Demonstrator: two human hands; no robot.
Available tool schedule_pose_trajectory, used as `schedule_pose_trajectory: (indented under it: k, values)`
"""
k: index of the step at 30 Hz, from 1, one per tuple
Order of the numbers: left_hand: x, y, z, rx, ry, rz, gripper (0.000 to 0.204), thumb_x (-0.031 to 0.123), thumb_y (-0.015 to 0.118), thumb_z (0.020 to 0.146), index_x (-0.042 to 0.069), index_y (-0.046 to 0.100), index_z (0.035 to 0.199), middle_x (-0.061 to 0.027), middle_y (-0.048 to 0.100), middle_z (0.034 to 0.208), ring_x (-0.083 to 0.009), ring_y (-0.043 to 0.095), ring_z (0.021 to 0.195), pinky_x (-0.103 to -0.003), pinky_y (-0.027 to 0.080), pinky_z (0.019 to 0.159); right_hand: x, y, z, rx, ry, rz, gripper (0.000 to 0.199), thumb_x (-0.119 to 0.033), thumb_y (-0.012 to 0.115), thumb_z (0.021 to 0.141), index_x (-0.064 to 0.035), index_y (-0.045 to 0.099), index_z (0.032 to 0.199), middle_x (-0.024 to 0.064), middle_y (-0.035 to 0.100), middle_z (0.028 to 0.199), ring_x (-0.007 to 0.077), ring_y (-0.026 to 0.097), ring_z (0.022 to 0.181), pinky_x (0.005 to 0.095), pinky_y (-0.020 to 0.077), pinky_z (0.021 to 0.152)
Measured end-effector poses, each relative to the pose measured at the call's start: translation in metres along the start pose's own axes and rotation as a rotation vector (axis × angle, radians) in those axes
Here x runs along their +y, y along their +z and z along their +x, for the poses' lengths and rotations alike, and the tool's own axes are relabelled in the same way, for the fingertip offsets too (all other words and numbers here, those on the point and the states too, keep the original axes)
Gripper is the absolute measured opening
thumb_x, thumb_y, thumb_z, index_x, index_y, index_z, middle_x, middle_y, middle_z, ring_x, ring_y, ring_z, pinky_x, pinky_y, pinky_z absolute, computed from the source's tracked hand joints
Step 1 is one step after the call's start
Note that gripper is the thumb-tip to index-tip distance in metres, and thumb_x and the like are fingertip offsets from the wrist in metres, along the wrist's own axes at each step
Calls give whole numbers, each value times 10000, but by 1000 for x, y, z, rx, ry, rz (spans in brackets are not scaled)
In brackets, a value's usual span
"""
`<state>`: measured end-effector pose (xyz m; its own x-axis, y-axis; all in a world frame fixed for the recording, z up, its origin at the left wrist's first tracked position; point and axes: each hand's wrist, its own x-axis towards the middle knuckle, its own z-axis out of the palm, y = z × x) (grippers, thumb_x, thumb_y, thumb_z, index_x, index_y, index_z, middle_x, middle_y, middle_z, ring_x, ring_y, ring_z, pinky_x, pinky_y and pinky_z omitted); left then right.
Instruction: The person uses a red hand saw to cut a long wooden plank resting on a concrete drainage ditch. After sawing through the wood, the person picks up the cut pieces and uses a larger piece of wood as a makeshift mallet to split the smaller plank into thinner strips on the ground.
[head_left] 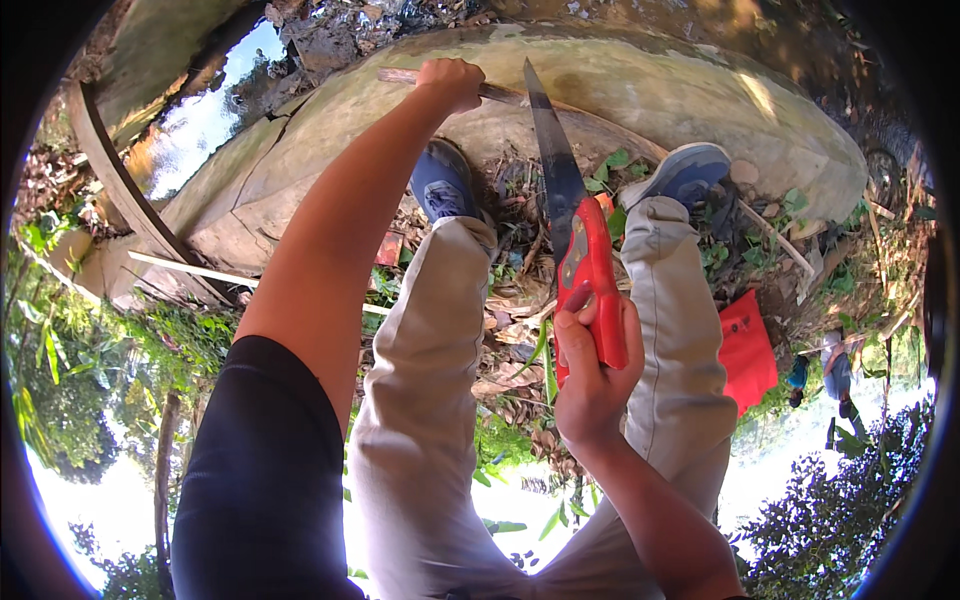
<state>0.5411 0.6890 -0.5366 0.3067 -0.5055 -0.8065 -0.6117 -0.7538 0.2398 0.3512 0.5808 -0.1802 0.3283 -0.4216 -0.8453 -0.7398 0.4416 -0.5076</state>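
My left hand (450,84) is closed in a fist round a thin wooden stick (600,126), which lies across a curved concrete ledge (690,90). A short end of the stick sticks out on the left of the fist. The longer part runs right toward my shoe (690,170). In my right hand (600,370) is a handsaw (558,165) with a red handle, held between my knees. Its dark, tapering blade points away from me. The blade's tip reaches up near the stick, right of my left hand; whether they touch I cannot tell.
Below the ledge, dry leaves and green plants cover the ground round my shoes. A red piece of cloth or bag (746,352) lies right of my leg. On the left, a curved wooden plank (125,185) leans near water (205,125). Other people (836,370) appear far right.
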Motion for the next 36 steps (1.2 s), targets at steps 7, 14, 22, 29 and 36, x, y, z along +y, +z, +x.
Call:
schedule_pose_trajectory:
  k: [7, 14, 22, 29, 36]
  values:
    - [-2, 17, -18, -33, 20, -21, 260, 278, 654, 813, 148, 732, 1024, -119, 726, 984, -321, 702, 955, -434, 559, 800, -3, -6, 11, -1, -62, -29, 173, -36, 661, 931, -56, 490, 951, -1, 504, 853, 62, 445, 725, 226, 393, 680]
    - [-4, 12, -29, -23, 49, -32, 256, 256, 636, 807, 127, 738, 1002, -139, 725, 975, -320, 703, 956, -432, 553, 829, -38, -27, 44, -124, -207, -146, 141, -18, 633, 952, -52, 496, 967, 7, 497, 886, 64, 435, 735, 222, 393, 675]
    - [-15, -9, -2, -242, 59, -21, 366, 254, 652, 756, 66, 726, 1062, -182, 721, 1078, -345, 694, 1030, -439, 554, 878, -45, -26, 70, -51, -315, -193, 154, 12, 659, 915, -41, 524, 965, 26, 514, 933, 76, 473, 811, 227, 414, 716]
    - [-19, 10, -2, -129, 65, -82, 319, 267, 657, 748, 112, 741, 1014, -149, 728, 1004, -344, 696, 968, -450, 555, 821, -89, -34, 126, -115, -366, -514, 129, -68, 688, 922, -38, 563, 933, -24, 521, 728, 37, 464, 637, 207, 393, 585]
    - [-23, 25, 3, -59, 13, -96, 267, 268, 657, 771, 157, 736, 1001, -117, 730, 954, -329, 701, 928, -451, 553, 785, -113, -51, 138, -166, -242, -433, 175, -189, 588, 1017, -22, 609, 970, -18, 512, 676, 60, 485, 611, 235, 438, 592]
